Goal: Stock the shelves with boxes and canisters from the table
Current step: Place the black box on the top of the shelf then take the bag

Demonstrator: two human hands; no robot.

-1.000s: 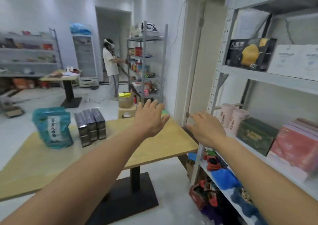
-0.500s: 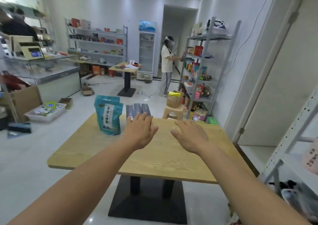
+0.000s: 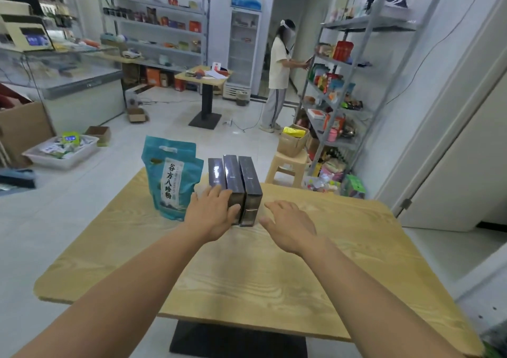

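At the far middle of the surface [image 3: 274, 275], three dark boxes [image 3: 241, 176] stand side by side, their long axes running toward 12 o'clock. The left grip [image 3: 212, 215] rests spread on their near left end, its fingers fairly straight and clasping nothing. The right grip [image 3: 290, 224] hovers open just at their 3 o'clock, not touching.

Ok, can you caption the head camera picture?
Left hand on the dark boxes by a teal bag, right hand open beside them.
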